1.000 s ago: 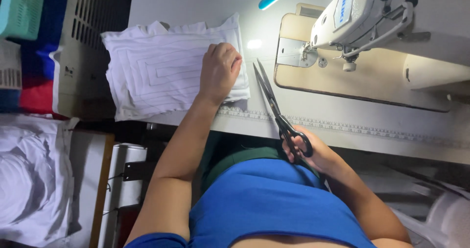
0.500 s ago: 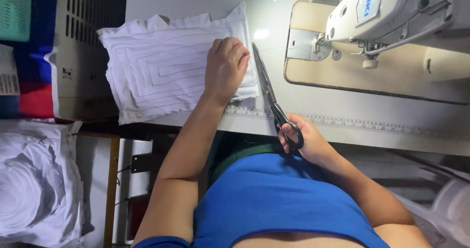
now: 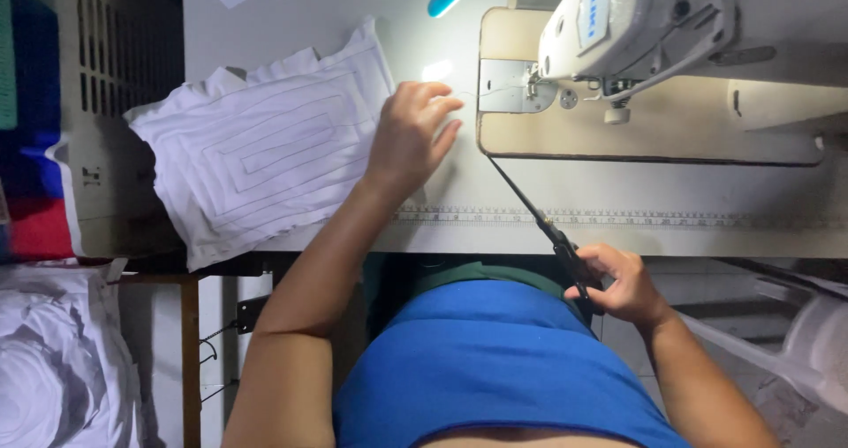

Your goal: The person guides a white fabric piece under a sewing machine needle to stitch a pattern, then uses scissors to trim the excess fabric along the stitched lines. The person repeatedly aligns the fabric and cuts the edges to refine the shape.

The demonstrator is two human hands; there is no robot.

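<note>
Blue label (image 3: 594, 11) on white sewing machine (image 3: 654, 24), above scissors (image 3: 543, 218).

Scissors (image 3: 548, 223) handles hidden inside right hand (image 3: 623, 284).

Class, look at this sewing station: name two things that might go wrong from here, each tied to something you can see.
1. The right hand holds long scissors whose tips point toward the left hand; a slip might nick the fingers.
2. The left hand pinches what seems a thin thread close to the sewing machine needle area; fingers could stray under it.
3. The stitched white fabric stack overhangs the table edge and may slide off.
</note>
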